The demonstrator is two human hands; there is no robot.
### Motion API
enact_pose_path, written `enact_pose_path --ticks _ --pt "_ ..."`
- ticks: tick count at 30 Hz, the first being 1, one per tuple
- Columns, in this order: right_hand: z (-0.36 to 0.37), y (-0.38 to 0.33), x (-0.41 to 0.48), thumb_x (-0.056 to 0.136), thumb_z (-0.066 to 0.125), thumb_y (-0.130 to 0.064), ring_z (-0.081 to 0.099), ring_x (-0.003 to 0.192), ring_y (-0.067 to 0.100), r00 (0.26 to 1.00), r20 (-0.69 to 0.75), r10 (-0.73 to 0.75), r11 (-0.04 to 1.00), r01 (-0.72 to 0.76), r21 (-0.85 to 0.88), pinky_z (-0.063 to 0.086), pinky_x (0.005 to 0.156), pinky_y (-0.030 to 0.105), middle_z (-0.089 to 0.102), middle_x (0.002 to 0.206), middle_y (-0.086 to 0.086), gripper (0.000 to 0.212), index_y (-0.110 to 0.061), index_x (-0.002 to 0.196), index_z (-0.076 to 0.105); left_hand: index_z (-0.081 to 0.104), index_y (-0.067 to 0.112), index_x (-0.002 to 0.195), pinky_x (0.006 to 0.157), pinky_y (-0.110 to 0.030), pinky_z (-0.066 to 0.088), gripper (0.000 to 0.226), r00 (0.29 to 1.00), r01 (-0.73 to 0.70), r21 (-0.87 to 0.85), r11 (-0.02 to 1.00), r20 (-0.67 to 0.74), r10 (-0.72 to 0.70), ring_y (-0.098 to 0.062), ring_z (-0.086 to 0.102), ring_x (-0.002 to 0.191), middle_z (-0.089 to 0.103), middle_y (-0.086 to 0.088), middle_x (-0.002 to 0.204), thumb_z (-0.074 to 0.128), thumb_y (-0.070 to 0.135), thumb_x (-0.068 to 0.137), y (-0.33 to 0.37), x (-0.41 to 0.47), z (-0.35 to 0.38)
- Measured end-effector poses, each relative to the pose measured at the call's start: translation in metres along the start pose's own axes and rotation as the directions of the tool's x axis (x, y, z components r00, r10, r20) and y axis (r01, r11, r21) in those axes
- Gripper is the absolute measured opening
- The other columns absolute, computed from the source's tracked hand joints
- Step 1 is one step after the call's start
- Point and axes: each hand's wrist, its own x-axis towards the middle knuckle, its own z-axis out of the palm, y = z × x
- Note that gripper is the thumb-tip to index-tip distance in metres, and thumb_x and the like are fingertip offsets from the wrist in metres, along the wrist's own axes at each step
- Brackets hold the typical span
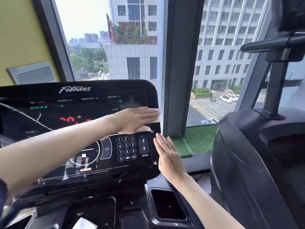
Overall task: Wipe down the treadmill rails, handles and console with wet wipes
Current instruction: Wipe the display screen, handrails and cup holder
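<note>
The black treadmill console (74, 96) fills the left and centre of the head view, with lit green and red readouts and a number keypad (126, 148). My left hand (135, 119) lies flat with straight fingers on the console's right side, pressing a white wet wipe (156, 119) whose edge shows under the fingertips at the console's right edge. My right hand (168, 156) is flat with straight fingers and touches the console's right edge beside the SPEED arrows. It holds nothing.
A cup-holder recess (168, 205) sits below the console on the right. Another black exercise machine (257, 162) stands close on the right. A window pillar (178, 63) and a strip of green turf (198, 139) lie behind the console. A white object (85, 223) lies at the bottom.
</note>
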Motion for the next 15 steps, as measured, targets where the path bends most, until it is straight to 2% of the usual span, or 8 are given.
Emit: enact_pose_path --ticks 2,4,6,8,11,13,15 --pt "0.0 0.0 -0.001 0.054 0.073 0.021 0.05 0.128 0.027 1.0 -0.001 0.016 1.0 -0.016 -0.005 0.032 0.109 0.046 0.053 0.137 0.017 0.078 0.004 0.128 0.055 0.013 0.012 0.151 0.118 -0.03 0.0 0.072 0.996 0.095 0.004 0.996 -0.004 -0.094 -0.012 -0.003 0.144 0.008 -0.003 0.158 -0.002 0.056 0.096 -0.014 0.006 -0.012" --pt "0.001 -0.001 0.0 0.054 0.073 0.021 0.05 0.128 0.028 1.0 -0.001 0.029 1.0 -0.029 -0.01 0.032 0.109 0.047 0.053 0.137 0.017 0.077 0.004 0.127 0.056 0.009 0.015 0.152 0.118 -0.028 -0.004 0.069 0.963 0.262 -0.031 0.965 -0.051 -0.263 -0.01 -0.008 0.144 0.0 0.0 0.157 0.001 0.056 0.096 -0.024 0.012 -0.022" --pt "0.002 -0.002 -0.001 0.053 0.073 0.021 0.05 0.128 0.029 0.999 0.001 0.038 0.999 -0.038 -0.023 0.031 0.109 0.048 0.052 0.137 0.018 0.078 0.005 0.127 0.056 0.009 0.015 0.152 0.118 -0.027 -0.005 0.071 0.93 0.35 -0.074 0.934 -0.089 -0.356 -0.009 -0.009 0.144 -0.001 -0.001 0.158 0.002 0.057 0.096 -0.019 0.015 -0.019" --pt "0.004 -0.003 -0.002 0.053 0.073 0.02 0.049 0.129 0.029 0.999 0.012 0.04 0.998 -0.039 -0.042 0.031 0.108 0.049 0.051 0.138 0.018 0.078 0.005 0.127 0.056 0.015 0.012 0.152 0.118 -0.027 -0.004 0.073 0.959 0.267 -0.078 0.961 -0.083 -0.273 -0.01 -0.007 0.145 0.006 -0.004 0.159 0.003 0.056 0.095 0.002 0.011 -0.003" --pt "0.006 -0.003 -0.001 0.054 0.074 0.019 0.05 0.127 0.03 0.999 0.012 0.048 0.998 -0.047 -0.051 0.033 0.108 0.05 0.052 0.137 0.019 0.075 0.005 0.126 0.057 0.017 0.011 0.151 0.119 -0.03 -0.002 0.069 0.999 -0.007 -0.013 1.0 0.038 0.007 -0.012 -0.002 0.146 0.011 -0.003 0.159 0.005 0.053 0.098 0.019 0.002 0.014" --pt "0.006 -0.002 0.0 0.054 0.075 0.019 0.053 0.125 0.03 0.999 0.001 0.045 0.998 -0.045 -0.052 0.035 0.107 0.05 0.054 0.135 0.019 0.073 0.005 0.123 0.059 0.019 0.012 0.151 0.119 -0.03 0.001 0.068 1.0 0.025 0.004 1.0 0.012 -0.026 -0.01 0.0 0.145 0.014 -0.002 0.159 0.006 0.052 0.099 0.005 0.006 0.002" --pt "0.006 -0.002 0.001 0.053 0.075 0.02 0.054 0.123 0.03 0.999 -0.01 0.035 0.998 -0.036 -0.052 0.037 0.105 0.05 0.056 0.132 0.019 0.071 0.005 0.121 0.061 0.016 0.014 0.152 0.118 -0.028 -0.002 0.067 0.976 0.213 -0.012 0.977 -0.049 -0.214 -0.008 -0.004 0.144 0.01 -0.002 0.159 0.008 0.053 0.098 -0.013 0.01 -0.018"
